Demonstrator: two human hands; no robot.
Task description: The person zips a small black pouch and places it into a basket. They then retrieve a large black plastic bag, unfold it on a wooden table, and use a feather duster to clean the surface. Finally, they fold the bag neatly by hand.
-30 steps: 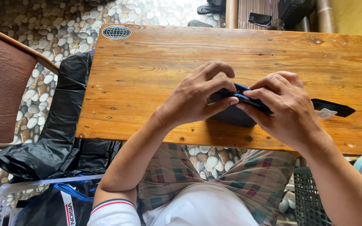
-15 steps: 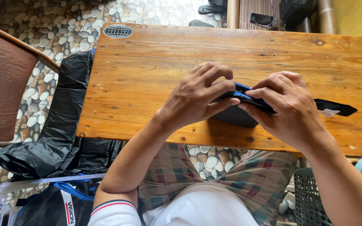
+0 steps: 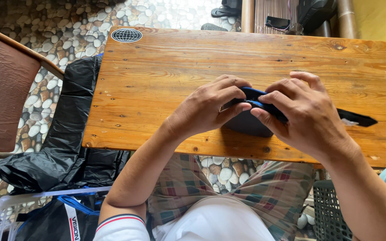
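On the wooden table (image 3: 166, 67), near its front edge, lies a dark fabric piece (image 3: 246, 124) with a blue edge. Both hands grip it. My left hand (image 3: 208, 107) pinches the blue edge from the left with thumb and fingers. My right hand (image 3: 307, 116) covers the right part and pinches the same edge; a black strip (image 3: 356, 118) of the fabric sticks out to the right from under this hand. Much of the fabric is hidden by the fingers.
A round grid sticker (image 3: 126, 35) sits at the table's far left corner. A brown chair (image 3: 3, 89) stands at the left, a black plastic bag (image 3: 68, 134) beside the table, a white crate (image 3: 32, 214) below, a green basket (image 3: 336, 209) at the lower right. Pebble floor all around.
Both hands have stayed on the fabric; the fingers have shifted slightly along the blue edge, and the black strip lies a little flatter on the right.
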